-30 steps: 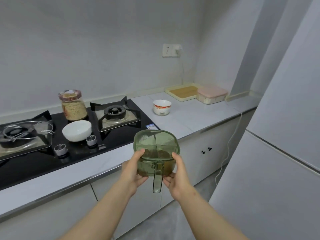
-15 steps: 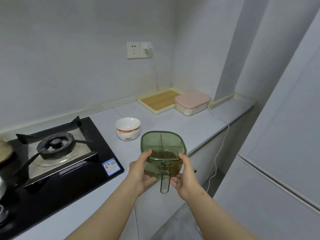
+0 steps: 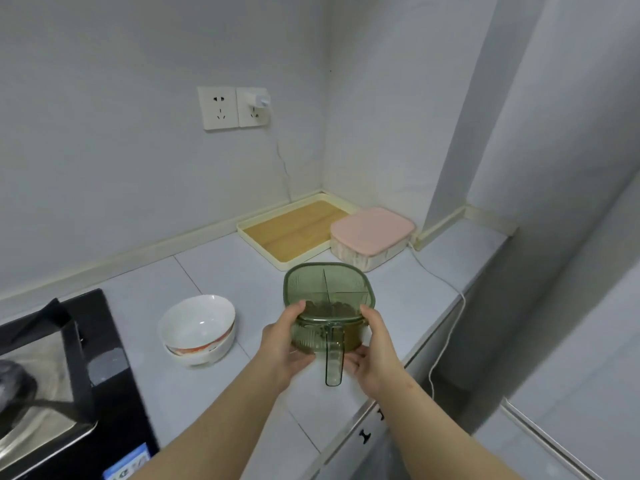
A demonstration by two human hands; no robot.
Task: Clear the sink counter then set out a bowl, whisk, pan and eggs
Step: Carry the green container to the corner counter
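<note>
Clasping green container (image 3: 329, 292) upright, left hand (image 3: 280, 344) and right hand (image 3: 374, 351) curl round it, handle (image 3: 334, 358) pointing nearward.

Both bare forearms reach forward; left hand (image 3: 282, 344) and right hand (image 3: 375, 351) clasp the container (image 3: 329, 289) from opposite sides, thumbs on its rim.

Green container (image 3: 329, 299) carried right past stove (image 3: 52, 375), now beside white bowl (image 3: 197, 327).
</note>
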